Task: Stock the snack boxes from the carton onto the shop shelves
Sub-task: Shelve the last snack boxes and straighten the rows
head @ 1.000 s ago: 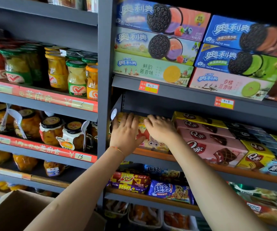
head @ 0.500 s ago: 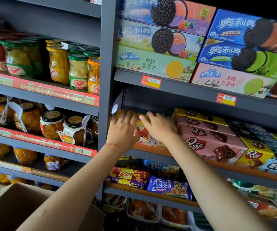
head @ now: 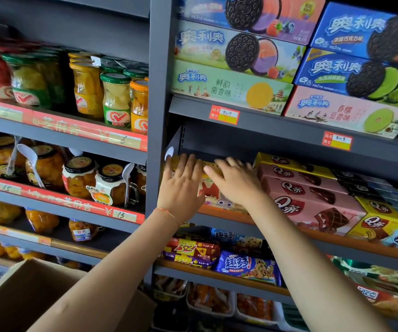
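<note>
a: pressing flat, both of them. the left hand [head: 181,185] has its fingers straight and a little spread, laid against the front and top edge of the snack boxes [head: 213,190], the yellow stack with a red cartoon creature on its face. nothing is curled round anything.

b: and the right hand [head: 235,180]?

a: same story. fingers extended and slightly blurred, palm on the front of that stack just to the right of the left hand. the two hands sit side by side, thumbs nearly meeting over the creature picture.

b: where is the stack itself?

a: at the far left end of the middle shelf [head: 226,215] with the orange edge strip, up against the grey upright [head: 157,92]. to its right, just beside it, lie the pink q boxes [head: 312,202] stacked several high, with yellow q boxes [head: 375,219] further right.

b: what is on the left wrist?

a: a thin orange string [head: 168,212].

b: going outward?

a: above, the cookie boxes [head: 236,56] stacked three high, with red and yellow price tags [head: 224,115] on the shelf lip under them. below the hands, bagged biscuits [head: 248,267] in blue and red wrappers. left of the upright, fruit jars [head: 116,101] on shelves with red price strips, some with white spoons [head: 29,159] attached.

b: the carton?

a: the brown carton [head: 25,295] sits near, at the bottom left, under the left forearm, its flap open. i cannot tell what is inside.
</note>
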`<state>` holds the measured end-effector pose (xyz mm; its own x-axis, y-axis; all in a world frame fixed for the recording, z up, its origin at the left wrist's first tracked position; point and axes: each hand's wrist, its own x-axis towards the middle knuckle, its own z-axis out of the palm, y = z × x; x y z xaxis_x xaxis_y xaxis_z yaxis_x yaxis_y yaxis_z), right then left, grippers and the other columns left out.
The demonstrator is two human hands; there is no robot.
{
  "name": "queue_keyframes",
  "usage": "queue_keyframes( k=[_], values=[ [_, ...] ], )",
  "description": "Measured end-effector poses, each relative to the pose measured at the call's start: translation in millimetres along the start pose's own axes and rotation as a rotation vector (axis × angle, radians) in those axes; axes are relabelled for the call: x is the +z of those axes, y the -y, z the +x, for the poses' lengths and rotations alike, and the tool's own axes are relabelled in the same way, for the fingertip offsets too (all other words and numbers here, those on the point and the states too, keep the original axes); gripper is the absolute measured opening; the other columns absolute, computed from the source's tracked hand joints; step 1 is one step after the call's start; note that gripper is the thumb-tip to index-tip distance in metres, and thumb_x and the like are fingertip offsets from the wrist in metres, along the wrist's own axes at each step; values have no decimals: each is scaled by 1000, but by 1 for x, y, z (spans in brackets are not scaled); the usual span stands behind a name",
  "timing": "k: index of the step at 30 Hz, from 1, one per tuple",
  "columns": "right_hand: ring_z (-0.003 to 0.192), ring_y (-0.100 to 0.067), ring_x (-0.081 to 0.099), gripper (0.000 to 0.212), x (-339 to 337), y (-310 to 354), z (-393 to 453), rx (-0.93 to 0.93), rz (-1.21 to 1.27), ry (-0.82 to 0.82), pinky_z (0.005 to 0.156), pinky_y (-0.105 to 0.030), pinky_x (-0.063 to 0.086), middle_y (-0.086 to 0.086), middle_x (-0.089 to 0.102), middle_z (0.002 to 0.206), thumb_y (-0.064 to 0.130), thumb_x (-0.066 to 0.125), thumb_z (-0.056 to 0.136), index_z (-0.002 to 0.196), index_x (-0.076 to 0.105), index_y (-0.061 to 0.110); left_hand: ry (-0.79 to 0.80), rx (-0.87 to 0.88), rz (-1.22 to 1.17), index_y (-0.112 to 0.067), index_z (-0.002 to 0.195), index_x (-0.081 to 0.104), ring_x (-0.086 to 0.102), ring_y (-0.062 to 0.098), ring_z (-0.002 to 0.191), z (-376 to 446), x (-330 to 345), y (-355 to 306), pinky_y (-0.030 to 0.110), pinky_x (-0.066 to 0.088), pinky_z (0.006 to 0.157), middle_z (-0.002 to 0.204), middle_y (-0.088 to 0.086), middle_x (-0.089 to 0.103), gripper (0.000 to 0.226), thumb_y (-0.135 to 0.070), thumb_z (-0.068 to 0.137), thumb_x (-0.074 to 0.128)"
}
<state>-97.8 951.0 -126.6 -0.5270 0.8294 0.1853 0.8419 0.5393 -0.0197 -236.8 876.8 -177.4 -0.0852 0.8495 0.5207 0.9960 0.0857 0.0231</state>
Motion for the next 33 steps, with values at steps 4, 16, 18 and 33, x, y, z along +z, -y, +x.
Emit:
queue_keyframes(
  k=[4, 16, 18, 33],
  values=[
    [148, -21, 22, 65, -8, 0, -13, -36, 31, -137, 122, -42, 7, 2, 27, 161, 60, 17, 101, 155, 28, 24, 41, 49, -12, -11, 160, 1, -8, 25, 154, -12, -3, 2, 46, -15, 121, 168, 9, -2, 86, -52, 97, 44],
    [152, -23, 11, 67, 18, 4, -28, -6, -30, -91, 121, -48, 8, -1, 15, 165, 61, 25, 100, 156, 19, 26, 35, 64, -67, -9, 157, 21, 12, 29, 154, -18, 0, 2, 45, -4, 123, 164, 12, 21, 79, -44, 94, 53],
    [152, -23, 13, 64, 17, 5, -27, 0, -6, -99, 121, -48, 9, -1, 19, 164, 59, 29, 100, 155, 23, 26, 28, 54, -69, -10, 158, 14, 7, 28, 154, -17, -1, 1, 45, -5, 124, 166, 11, 15, 79, -46, 97, 48],
    [148, -21, 23, 58, 12, 7, -28, 12, 63, -150, 118, -45, 17, -1, 33, 159, 54, 43, 99, 149, 36, 25, 23, 52, -100, -10, 158, 14, 8, 28, 154, -19, -4, 2, 45, -1, 125, 165, 11, 16, 78, -44, 97, 48]
  ],
)
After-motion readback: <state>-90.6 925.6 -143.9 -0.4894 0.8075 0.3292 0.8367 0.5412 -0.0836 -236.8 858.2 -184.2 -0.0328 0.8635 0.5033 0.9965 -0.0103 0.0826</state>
